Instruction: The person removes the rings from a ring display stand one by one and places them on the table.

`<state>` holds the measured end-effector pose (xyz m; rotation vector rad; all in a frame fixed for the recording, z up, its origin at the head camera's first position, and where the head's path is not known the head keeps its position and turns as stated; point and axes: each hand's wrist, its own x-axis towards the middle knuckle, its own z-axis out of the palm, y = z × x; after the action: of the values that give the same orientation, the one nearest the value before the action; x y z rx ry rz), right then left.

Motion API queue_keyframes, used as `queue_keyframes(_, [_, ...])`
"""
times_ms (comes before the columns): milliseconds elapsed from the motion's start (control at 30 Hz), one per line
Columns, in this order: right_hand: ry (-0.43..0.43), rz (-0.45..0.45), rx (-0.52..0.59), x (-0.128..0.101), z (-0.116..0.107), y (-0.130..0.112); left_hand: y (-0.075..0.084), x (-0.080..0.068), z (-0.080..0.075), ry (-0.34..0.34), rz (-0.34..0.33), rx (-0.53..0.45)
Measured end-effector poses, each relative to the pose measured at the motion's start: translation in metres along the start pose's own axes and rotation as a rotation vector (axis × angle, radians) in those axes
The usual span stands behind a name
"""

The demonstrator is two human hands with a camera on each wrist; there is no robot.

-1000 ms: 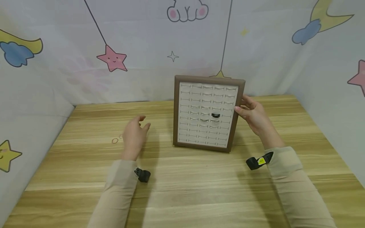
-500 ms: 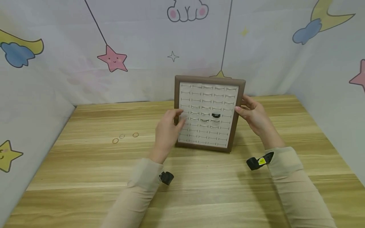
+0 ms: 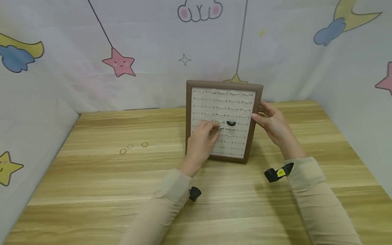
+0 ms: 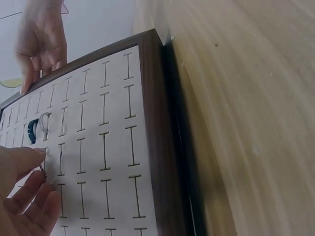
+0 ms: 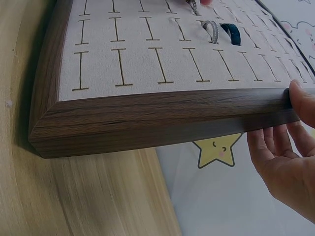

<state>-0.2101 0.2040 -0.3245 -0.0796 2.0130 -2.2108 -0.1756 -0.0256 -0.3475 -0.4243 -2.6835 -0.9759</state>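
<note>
In wrist view, silver ring (image 5: 212, 29)

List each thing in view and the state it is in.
Ring board: propped upright on the table.
Dark ring: seated in a slot.
Silver ring: seated beside it.
Three loose rings: lying flat on the table.
Left hand: fingertips at the slots.
Right hand: gripping the board's edge.
</note>
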Motion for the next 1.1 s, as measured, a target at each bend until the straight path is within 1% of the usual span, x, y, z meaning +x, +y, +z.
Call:
queue_keyframes(133, [-0.003,0.009,-0.013,0.0,0.0,-0.001,0.002,0.002,0.004,0.026,0.015,0.039])
queue_keyframes(267, [0.0,0.012,-0.018,0.0,0.0,-0.001,0.002,0.003,0.006,0.025,0.016,0.078])
queue_keyframes(433, [0.008,0.011,-0.003,0.001,0.0,-0.001,0.002,0.003,0.007,0.017,0.015,0.098])
queue_keyframes(733, [0.0,0.012,-0.014,0.0,0.0,-0.001,0.0,0.004,0.004,-0.014,0.002,0.064])
queue_keyframes(867, [0.002,0.011,-0.022,0.0,0.0,-0.001,0.0,0.005,0.0,-0.044,-0.003,0.044])
queue_keyframes(1033, [0.004,0.014,-0.021,-0.001,0.0,-0.001,-0.002,0.005,-0.004,-0.082,0.011,0.041])
queue_keyframes(1100, [0.003,0.014,-0.024,-0.001,0.0,-0.001,-0.003,0.005,-0.005,-0.084,0.018,0.031])
